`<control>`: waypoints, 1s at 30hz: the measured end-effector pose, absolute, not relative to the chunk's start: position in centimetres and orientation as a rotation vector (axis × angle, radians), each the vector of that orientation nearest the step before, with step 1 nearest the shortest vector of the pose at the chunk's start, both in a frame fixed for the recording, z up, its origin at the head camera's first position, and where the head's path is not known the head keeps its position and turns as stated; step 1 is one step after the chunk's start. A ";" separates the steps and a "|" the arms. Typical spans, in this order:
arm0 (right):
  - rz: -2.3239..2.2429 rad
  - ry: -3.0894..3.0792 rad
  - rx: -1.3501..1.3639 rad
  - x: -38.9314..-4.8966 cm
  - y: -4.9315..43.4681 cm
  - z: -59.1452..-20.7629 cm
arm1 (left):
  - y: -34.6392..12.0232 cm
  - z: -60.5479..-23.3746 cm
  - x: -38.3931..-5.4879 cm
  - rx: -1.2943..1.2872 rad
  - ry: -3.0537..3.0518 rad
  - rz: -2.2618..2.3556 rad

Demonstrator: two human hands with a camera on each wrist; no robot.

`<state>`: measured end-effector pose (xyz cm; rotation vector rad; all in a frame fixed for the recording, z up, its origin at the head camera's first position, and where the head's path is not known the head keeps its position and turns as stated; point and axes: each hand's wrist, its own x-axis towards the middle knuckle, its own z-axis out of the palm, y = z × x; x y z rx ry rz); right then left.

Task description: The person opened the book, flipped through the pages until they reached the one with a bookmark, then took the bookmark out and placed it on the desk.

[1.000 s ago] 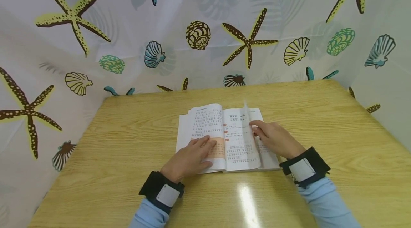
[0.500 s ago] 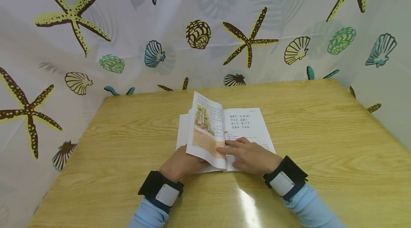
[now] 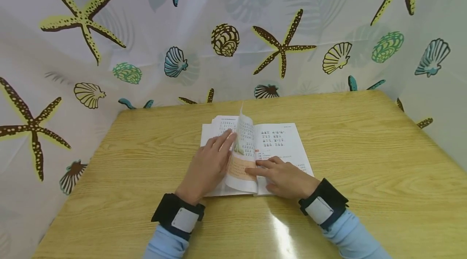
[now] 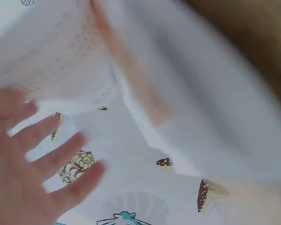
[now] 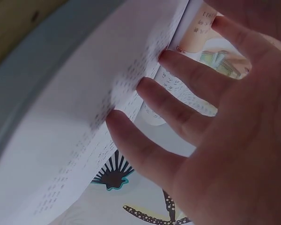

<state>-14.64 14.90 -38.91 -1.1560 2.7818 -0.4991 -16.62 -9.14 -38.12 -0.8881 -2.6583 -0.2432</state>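
Note:
An open book (image 3: 281,139) lies on the table in the head view, with printed text on its pages. One leaf (image 3: 245,141), bearing a picture and an orange panel, stands partly raised left of the spine. My left hand (image 3: 208,165) is over the left pages, its fingertips against that leaf's outer side; the left wrist view shows the fingers spread and fairly straight, beside blurred paper. Near the spine my right hand (image 3: 286,176) rests on the book, index finger extended toward the orange panel. Its fingers touch the printed page in the right wrist view.
The wooden table (image 3: 146,149) extends around the book on all sides. Behind it hangs a white cloth (image 3: 200,16) printed with starfish and shells. Each wrist wears a black strap (image 3: 178,214) with a pale plate.
A page on the right was turned to the left. My right hand moved left onto the area near the spine. My left hand came from beneath the raised leaf and moved up its outer side.

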 end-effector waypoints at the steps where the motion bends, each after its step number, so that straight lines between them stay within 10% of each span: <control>1: -0.497 2.784 -1.155 -14.6 14.9 -38.9 | -9.1 -37.9 -16.7 -0.873 -2.613 -0.246; 30: -0.347 2.820 -0.528 -16.9 17.8 -38.6 | -8.7 -39.3 -16.3 -0.971 -3.218 -0.540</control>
